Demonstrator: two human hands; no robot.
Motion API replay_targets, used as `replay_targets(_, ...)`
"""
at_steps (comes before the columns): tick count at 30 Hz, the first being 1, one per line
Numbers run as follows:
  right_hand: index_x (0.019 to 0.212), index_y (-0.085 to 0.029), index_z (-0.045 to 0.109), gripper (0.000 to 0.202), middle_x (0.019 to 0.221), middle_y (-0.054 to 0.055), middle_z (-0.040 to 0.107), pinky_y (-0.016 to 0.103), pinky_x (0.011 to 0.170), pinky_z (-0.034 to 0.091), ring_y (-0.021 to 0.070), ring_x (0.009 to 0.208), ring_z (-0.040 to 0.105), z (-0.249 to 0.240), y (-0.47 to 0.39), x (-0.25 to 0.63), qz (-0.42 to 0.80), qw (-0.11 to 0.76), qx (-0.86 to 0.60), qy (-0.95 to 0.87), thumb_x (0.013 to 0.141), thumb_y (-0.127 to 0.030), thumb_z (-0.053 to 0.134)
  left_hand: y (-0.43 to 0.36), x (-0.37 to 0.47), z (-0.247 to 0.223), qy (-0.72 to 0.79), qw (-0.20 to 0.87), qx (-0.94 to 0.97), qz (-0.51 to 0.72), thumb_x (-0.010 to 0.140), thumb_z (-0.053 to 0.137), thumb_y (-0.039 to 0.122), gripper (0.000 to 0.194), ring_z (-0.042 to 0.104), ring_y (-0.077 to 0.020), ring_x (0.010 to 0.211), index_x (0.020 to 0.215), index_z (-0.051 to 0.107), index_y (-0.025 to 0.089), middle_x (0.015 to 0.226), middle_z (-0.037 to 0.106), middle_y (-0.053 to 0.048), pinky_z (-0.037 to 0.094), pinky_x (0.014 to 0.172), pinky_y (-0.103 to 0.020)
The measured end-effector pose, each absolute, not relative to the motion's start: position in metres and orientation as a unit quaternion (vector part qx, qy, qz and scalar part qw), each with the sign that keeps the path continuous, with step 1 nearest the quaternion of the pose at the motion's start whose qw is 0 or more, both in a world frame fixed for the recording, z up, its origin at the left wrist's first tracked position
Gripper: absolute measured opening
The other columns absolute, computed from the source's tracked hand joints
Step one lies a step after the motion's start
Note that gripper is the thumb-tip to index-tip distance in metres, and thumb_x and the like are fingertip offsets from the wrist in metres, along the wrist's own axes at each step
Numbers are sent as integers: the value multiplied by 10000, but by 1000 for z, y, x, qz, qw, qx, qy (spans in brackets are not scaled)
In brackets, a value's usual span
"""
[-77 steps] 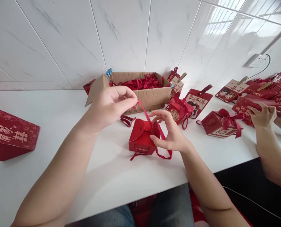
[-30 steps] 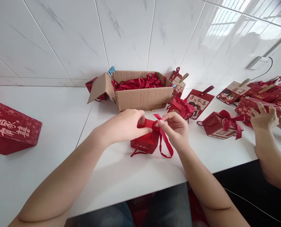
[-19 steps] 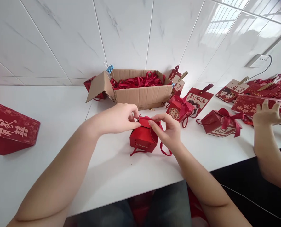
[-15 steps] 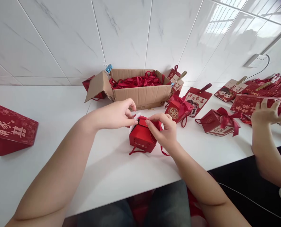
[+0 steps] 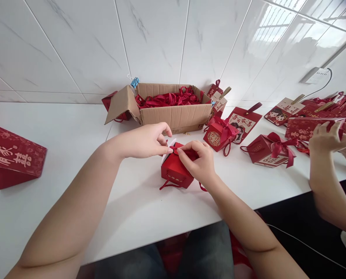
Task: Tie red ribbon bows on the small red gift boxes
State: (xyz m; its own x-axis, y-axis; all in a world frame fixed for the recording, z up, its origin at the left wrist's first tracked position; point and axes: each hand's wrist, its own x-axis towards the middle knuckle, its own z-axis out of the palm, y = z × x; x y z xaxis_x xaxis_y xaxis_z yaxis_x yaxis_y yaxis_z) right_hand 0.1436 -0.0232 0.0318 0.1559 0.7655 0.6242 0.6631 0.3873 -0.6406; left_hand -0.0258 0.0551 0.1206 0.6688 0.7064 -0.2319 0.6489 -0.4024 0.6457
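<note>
A small red gift box stands on the white table in front of me, with a twisted red cord handle hanging at its front. My left hand comes in from the left, its thumb and a finger pinching the white-backed top flap of the box. From the right, my right hand is closed on the red top flap, thumb and forefinger close to the left fingertips. The fingers partly cover where the flaps meet.
Behind the box is an open cardboard box of red ribbons. Finished-looking bowed boxes stand to the right, a larger red box at left. At far right a co-worker's hands hold a red box.
The red top flaps have come closer together and lie lower under my fingers. My right hand has shifted slightly left. The co-worker's hands have barely moved.
</note>
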Motion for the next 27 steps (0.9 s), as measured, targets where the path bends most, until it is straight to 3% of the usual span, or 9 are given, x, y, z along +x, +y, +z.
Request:
replay_targets(6, 664, -217, 581, 140, 663, -18, 676, 352, 699, 412, 142, 607, 580, 32, -23, 145, 89, 546, -555, -621, 798, -242, 617, 52, -22, 122, 410, 365, 835, 28, 735, 632, 477, 414, 694, -237, 860, 1060, 504, 255, 1021, 736, -52, 466, 624, -274)
replay_targets(15, 717, -231, 621, 88, 738, -12, 722, 394, 796, 395, 163, 672, 623, 34, -24, 147, 66, 515, -539, -664, 803, -247, 623, 53, -22, 120, 391, 392, 831, 42, 727, 649, 508, 433, 702, -232, 850, 1050, 563, 233, 982, 742, -56, 486, 651, -272)
replay_targets(19, 714, -232, 614, 90, 727, -17, 711, 390, 802, 392, 162, 683, 622, 35, -24, 150, 74, 511, -526, -675, 803, -241, 620, 55, -24, 119, 385, 455, 801, 46, 773, 601, 514, 344, 700, -222, 837, 940, 621, 214, 986, 728, -63, 503, 697, -282)
replay_targets(27, 718, -228, 616, 83, 706, -28, 690, 380, 781, 362, 149, 656, 594, 35, -24, 151, 76, 484, -531, -691, 801, -228, 622, 54, -17, 116, 387, 408, 827, 6, 822, 533, 457, 251, 647, -207, 786, 782, 555, 211, 843, 676, -48, 485, 614, -279)
